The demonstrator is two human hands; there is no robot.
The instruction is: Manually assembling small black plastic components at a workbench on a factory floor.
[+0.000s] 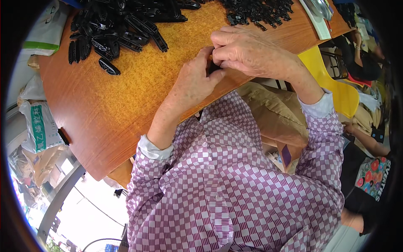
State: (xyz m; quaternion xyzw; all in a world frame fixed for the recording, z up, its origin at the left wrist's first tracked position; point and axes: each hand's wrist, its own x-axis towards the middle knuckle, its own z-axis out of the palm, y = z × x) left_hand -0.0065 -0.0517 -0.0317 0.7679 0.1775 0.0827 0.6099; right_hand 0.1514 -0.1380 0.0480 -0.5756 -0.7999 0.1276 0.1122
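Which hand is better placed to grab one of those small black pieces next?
Probably the right hand: it is closer to the small black pieces than the left hand. Both look occupied, though.

The table point(90, 130) has a brown wood-grain surface and a curved left edge. A white-and-green bag point(52, 27) is located beside that edge, toward its far end. A white sack point(49, 126) with a green label point(37, 128) is located nearer along the same edge. A pale strip point(317, 25) lies near the right end. A yellow chair point(329, 84) stands past the near edge, toward the right corner. Two persons in dark clothing, one upper point(369, 69), one lower point(372, 178), are positioned at far right.
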